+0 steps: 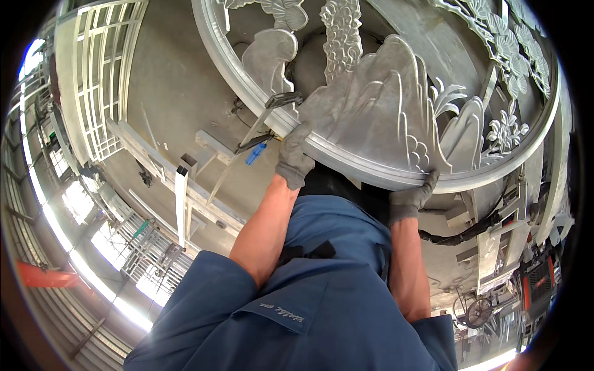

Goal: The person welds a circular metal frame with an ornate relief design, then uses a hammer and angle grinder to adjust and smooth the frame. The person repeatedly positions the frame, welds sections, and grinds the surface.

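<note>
A large round ornamental metal panel (371, 123) in silver-grey lies in front of me, with mountain, tree and flower shapes inside a ring-shaped rim. My left hand (294, 157), in a grey work glove, is closed round the near rim, fingers over its top. Further right, my gloved right hand (413, 199) also grips this rim, its fingertips on the upper edge. Beside my left hand, a bar clamp (283, 99) sits against the rim, its long bar running down to the left. Near it is a blue-handled tool (255, 153). The undersides of both hands' grips are hidden.
Metal beams (179, 179) stand as a support on the left. A white slatted metal frame (102, 74) is at the far left. A black cable or hose (461, 237) runs on the right, near a red and black machine (539, 281) and a wheel (477, 312).
</note>
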The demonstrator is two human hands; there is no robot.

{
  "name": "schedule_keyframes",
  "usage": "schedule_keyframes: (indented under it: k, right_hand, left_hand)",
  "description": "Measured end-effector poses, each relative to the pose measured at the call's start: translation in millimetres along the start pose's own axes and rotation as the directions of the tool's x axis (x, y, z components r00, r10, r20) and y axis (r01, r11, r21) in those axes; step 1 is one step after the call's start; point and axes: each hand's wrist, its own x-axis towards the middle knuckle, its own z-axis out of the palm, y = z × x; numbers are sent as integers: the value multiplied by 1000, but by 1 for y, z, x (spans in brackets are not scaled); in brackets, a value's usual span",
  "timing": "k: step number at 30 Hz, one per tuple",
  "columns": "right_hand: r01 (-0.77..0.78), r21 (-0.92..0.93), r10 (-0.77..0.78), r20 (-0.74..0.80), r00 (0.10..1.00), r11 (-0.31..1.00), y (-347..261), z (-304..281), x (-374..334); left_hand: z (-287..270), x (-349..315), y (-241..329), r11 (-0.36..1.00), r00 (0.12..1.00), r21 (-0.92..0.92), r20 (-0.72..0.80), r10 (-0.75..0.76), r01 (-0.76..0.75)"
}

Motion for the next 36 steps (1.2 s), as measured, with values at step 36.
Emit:
schedule_keyframes:
  k: [36]
  right_hand:
    - [185,-950,-494,39,868,250,-491,-426,273]
  left_hand:
    - [13,-9,2,953,991,274,59,116,-128]
